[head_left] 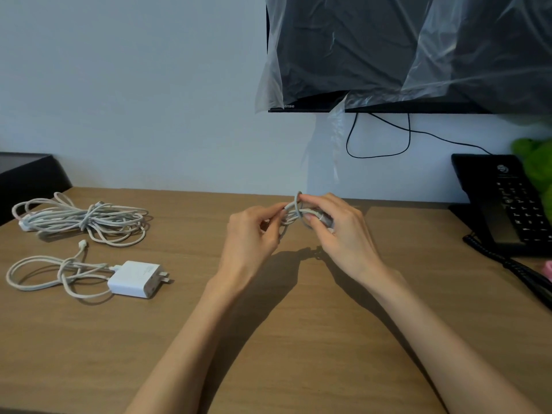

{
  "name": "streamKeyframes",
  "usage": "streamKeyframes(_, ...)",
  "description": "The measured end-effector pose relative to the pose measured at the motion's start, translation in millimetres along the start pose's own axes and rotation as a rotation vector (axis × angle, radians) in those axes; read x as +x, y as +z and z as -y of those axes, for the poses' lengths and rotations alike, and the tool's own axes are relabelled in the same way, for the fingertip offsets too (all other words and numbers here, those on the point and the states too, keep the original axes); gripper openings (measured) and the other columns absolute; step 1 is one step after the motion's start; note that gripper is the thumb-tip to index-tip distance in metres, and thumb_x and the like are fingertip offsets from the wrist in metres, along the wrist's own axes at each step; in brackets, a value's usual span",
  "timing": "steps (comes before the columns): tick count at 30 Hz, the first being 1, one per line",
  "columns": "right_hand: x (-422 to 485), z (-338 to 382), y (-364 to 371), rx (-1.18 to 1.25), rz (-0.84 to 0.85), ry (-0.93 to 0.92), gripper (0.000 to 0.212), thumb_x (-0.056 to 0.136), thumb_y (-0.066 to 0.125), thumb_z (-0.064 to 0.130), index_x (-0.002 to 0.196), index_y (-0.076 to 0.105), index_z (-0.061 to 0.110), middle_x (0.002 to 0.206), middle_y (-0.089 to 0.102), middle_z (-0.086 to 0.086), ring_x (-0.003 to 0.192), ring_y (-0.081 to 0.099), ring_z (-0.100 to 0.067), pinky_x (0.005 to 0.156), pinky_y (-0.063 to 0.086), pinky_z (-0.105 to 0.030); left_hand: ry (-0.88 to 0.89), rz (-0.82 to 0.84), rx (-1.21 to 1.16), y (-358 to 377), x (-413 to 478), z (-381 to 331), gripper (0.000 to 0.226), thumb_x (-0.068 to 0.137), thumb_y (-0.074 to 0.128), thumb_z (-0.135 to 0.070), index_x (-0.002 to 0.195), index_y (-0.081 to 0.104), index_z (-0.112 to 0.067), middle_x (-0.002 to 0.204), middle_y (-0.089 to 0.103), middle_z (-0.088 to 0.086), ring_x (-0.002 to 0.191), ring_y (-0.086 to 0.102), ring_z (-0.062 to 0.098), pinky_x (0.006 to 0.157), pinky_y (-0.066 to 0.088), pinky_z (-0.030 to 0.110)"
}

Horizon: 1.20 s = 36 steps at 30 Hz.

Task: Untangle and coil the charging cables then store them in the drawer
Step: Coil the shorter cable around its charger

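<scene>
Both hands are working 1 small cable bundle (294,213) above the desk (298,339). Left hand (251,231) is pinching its left end, fingers curled. Right hand (337,225) is gripping the right side, thumb and fingers wrapped round. 2 other cables (83,219) are lying far left.

Left hand (251,234), right hand (343,231) both bare; left forearm (185,339), right forearm (442,333) uncovered from wrist down to frame edge; wrists slim; fingers long, slender; knuckles and tendons faintly ridged on backs of hands; nails short where seen; forearms smooth, widening toward elbows; elbows out of frame.
</scene>
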State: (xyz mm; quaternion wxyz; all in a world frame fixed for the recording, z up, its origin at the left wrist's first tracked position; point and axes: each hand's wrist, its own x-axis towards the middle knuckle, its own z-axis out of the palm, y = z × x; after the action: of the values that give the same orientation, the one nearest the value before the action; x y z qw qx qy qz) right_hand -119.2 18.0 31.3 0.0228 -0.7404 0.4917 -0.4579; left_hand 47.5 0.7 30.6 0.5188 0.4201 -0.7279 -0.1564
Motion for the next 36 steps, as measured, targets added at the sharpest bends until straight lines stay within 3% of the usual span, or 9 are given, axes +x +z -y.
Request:
streamKeyframes(6,4,-2,-10,0.081,0.096,0.088,0.022,0.094,0.058,0.025,0.115,0.061,0.031,0.102,0.057,0.029,0.094,0.055,0.009,0.076,0.044,-0.009,-0.058,0.028,-0.159,-1,0,-3,0.018,0.091,0.060,-0.010,0.096,0.073,-0.023,0.077,0.072,-0.003,0.061,0.066,0.011,0.063,0.057,0.032)
streamKeyframes(12,3,2,-8,0.137,-0.050,0.116,0.009,0.094,0.055,0.037,0.094,0.063,0.034,0.085,0.066,0.019,0.081,0.060,-0.004,0.063,0.049,-0.033,-0.105,0.055,-0.276,-1,1,-4,0.009,0.089,0.063,-0.010,0.093,0.071,-0.010,0.079,0.072,-0.002,0.062,0.067,0.015,0.060,0.054,0.021)
streamKeyframes(16,4,0,-10,0.144,-0.015,0.142,0.010,0.090,0.055,0.042,0.093,0.063,0.038,0.082,0.067,0.017,0.080,0.061,-0.006,0.065,0.051,-0.038,-0.107,0.063,-0.324,-1,1,-3,0.004,0.087,0.065,-0.010,0.090,0.067,-0.007,0.078,0.072,-0.001,0.060,0.067,0.018,0.061,0.057,0.028)
streamKeyframes(20,6,-4,-12,0.168,0.080,0.160,0.006,0.092,0.055,0.037,0.093,0.061,0.037,0.082,0.068,0.013,0.079,0.064,-0.014,0.068,0.053,-0.046,-0.092,0.108,-0.295,-1,0,-1,0.003,0.088,0.064,-0.008,0.090,0.065,-0.005,0.079,0.070,-0.006,0.060,0.066,0.013,0.061,0.056,0.024)
streamKeyframes(26,6,-4,-17,0.178,0.135,0.143,0.006,0.091,0.059,0.038,0.096,0.061,0.038,0.081,0.067,0.019,0.077,0.063,-0.020,0.067,0.048,-0.042,-0.103,0.111,-0.316,0,0,-1,0.004,0.087,0.065,-0.009,0.089,0.066,-0.005,0.081,0.071,-0.002,0.062,0.067,0.016,0.061,0.056,0.026)
streamKeyframes(31,5,-8,-18,0.096,0.221,0.126,0.009,0.093,0.051,0.046,0.098,0.056,0.040,0.074,0.060,0.022,0.061,0.054,-0.009,0.060,0.045,-0.035,-0.089,0.172,-0.340,-1,0,-1,0.009,0.086,0.065,-0.009,0.089,0.065,0.000,0.081,0.072,0.006,0.065,0.068,0.021,0.064,0.058,0.031)
streamKeyframes(36,4,-5,-17,-0.022,0.177,0.094,0.010,0.097,0.047,0.042,0.098,0.055,0.035,0.071,0.059,0.026,0.064,0.057,-0.007,0.059,0.046,-0.036,-0.068,0.218,-0.286,2,-1,1,0.016,0.088,0.064,-0.018,0.097,0.063,-0.005,0.084,0.072,0.006,0.063,0.066,0.017,0.063,0.057,0.031)
